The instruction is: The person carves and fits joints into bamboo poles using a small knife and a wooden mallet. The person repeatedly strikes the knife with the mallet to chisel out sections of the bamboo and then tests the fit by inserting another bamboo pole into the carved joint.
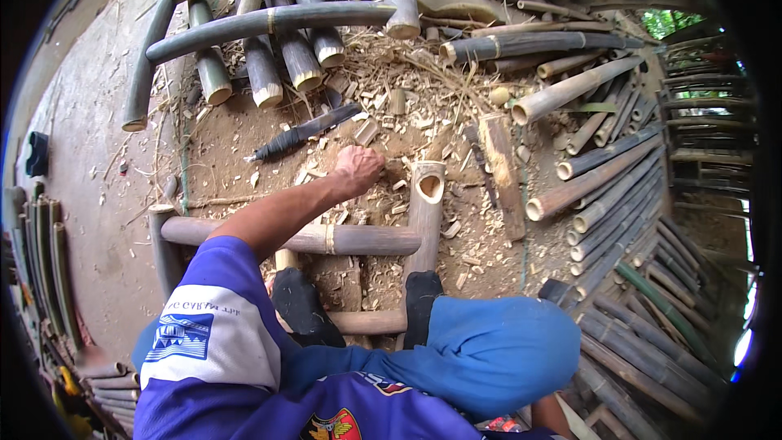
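My left hand (361, 169) is closed just left of a bamboo post's notched end; what its fingers hold, if anything, is hidden. That post (424, 224) has a pale oval hole cut near its top. A thick bamboo crosspiece (358, 239) runs from it to a second post (166, 253) on the left, below my left forearm. Lower down, another bamboo rail (371, 323) passes between my feet in black socks. A knife (305, 131) with a dark wrapped handle lies on the ground beyond my left hand. My right hand is out of view.
An assembled bamboo frame (269, 28) lies at the far left over several cut poles. Bamboo poles (603, 155) are piled along the right. A split-faced bamboo piece (502, 175) lies right of the notched post. Wood chips (391, 126) litter the ground. More poles (53, 269) stand at left.
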Demonstrator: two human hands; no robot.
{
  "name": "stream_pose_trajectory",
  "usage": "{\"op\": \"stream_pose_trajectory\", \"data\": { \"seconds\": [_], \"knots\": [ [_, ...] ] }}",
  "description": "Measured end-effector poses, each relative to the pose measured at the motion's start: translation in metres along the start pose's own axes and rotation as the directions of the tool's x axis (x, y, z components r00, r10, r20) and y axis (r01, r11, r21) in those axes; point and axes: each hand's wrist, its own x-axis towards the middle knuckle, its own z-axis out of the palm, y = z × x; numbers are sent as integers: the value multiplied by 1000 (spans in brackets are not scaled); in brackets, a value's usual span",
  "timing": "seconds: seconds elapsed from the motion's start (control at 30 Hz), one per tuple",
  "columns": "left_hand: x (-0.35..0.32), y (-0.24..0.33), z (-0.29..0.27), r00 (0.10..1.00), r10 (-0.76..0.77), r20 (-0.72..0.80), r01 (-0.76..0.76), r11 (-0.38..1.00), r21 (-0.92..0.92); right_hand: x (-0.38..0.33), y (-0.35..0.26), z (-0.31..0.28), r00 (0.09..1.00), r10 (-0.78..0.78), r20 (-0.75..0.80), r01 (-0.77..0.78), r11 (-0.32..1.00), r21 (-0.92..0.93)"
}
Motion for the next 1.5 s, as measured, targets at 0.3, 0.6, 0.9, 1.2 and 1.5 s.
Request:
{"op": "stream_pose_trajectory", "data": {
  "seconds": [0.3,0.6,0.9,1.2,1.5],
  "knots": [
    [-1,0,-105,997,56,52,-47,987,-151,39,-145,1,990,-132,49,51,662,748],
    [-49,100,-139,628,233,-742,-584,772,-252,134,-207,52,856,-471,212,48,481,875],
    [21,206,-91,771,519,369,-492,853,-172,198,-159,90,961,-137,241,-151,470,869],
    [46,177,-74,908,363,-210,-402,611,-682,215,-229,-2,948,-214,234,196,976,98],
    [32,164,-50,619,-655,-433,-339,275,-900,255,-369,2,236,-781,578,719,-260,-644]
  ]
}}
